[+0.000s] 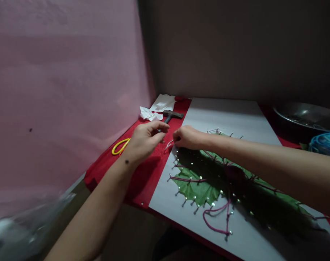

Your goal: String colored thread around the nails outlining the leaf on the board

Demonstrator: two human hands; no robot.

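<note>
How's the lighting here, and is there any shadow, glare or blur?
Head view: dim, the pink wall brighter than the grey back wall; head view: deep shadow across the green leaf, small glints on the nails; head view: blurry lower-left corner.

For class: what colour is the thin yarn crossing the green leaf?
Reddish purple yarn; see the head view.

The round silver basin [297, 108] is glossy metal. Slim metal nails [221, 192] shine; the rectangular white board [221, 110] looks smooth and matt.
</note>
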